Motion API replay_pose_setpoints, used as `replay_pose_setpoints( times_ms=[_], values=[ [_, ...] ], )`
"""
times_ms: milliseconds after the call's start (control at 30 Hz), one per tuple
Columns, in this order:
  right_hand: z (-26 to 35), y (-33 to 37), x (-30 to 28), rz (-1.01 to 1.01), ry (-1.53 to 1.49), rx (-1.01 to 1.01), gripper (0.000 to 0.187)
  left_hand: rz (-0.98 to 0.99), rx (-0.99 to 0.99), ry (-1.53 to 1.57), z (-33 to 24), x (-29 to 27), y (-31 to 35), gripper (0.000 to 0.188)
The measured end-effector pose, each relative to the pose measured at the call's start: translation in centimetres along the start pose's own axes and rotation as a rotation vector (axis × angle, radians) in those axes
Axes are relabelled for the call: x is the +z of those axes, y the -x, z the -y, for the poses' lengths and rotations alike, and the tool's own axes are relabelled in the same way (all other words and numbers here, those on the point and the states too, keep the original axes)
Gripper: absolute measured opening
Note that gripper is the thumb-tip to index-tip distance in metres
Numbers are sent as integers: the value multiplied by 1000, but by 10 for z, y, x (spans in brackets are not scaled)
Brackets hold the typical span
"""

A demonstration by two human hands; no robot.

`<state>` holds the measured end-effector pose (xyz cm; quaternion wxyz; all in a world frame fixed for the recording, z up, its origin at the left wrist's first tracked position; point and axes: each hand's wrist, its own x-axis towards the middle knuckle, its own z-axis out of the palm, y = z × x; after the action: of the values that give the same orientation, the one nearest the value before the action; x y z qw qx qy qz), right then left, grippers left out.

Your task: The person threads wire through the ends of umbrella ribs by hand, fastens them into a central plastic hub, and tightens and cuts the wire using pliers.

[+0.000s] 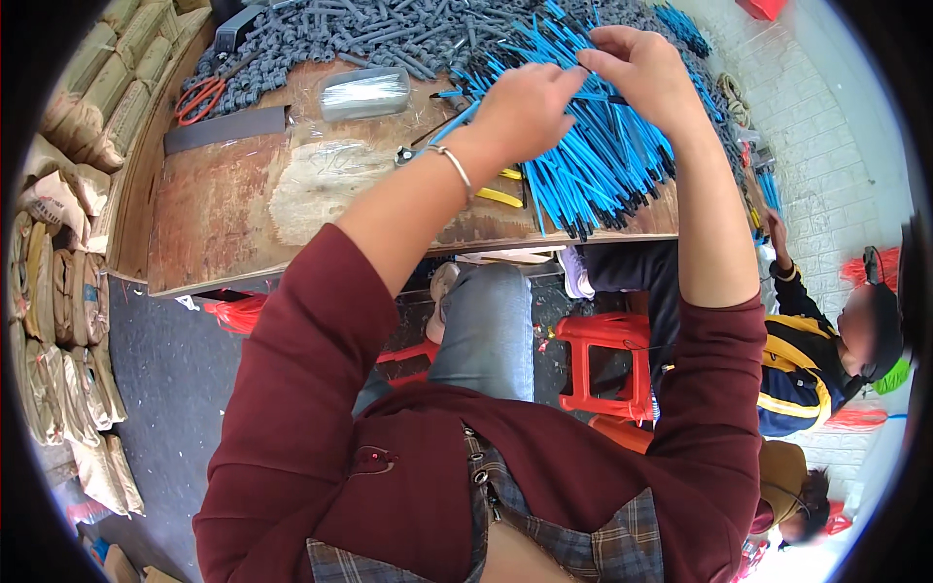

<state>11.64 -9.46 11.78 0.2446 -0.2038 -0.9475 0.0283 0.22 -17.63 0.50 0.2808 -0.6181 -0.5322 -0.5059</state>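
Both of my hands are raised over a big heap of thin blue sticks with black ends [593, 180] on the wooden table. My left hand [525, 112], with a bangle at its wrist, has its fingers curled together, pointing right. Close beside it, my right hand [641, 78] is closed with thumb and index finger pinched towards the left fingertips. Whatever the fingers hold is too small or hidden to make out. A yellow-handled tool [499, 197] lies partly under my left wrist. Behind the hands spreads a pile of dark grey plastic parts [389, 34].
On the table [214, 214] are a clear box of thin white pieces [364, 94], red-handled scissors [199, 100] and a dark flat strip [225, 131]. Stacked sacks [73, 321] line the left. A red stool [603, 364] stands below; co-workers [797, 374] sit at right.
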Motion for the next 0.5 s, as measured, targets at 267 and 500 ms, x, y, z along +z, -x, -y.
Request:
replay_pose_setpoints(
  times_ms=[267, 500],
  values=[
    [14, 0, -6, 216, -201, 197, 40, 91, 109, -27, 2, -10, 12, 4],
    [5, -22, 18, 82, 93, -8, 34, 107, 372, -10, -6, -11, 21, 5]
  ],
)
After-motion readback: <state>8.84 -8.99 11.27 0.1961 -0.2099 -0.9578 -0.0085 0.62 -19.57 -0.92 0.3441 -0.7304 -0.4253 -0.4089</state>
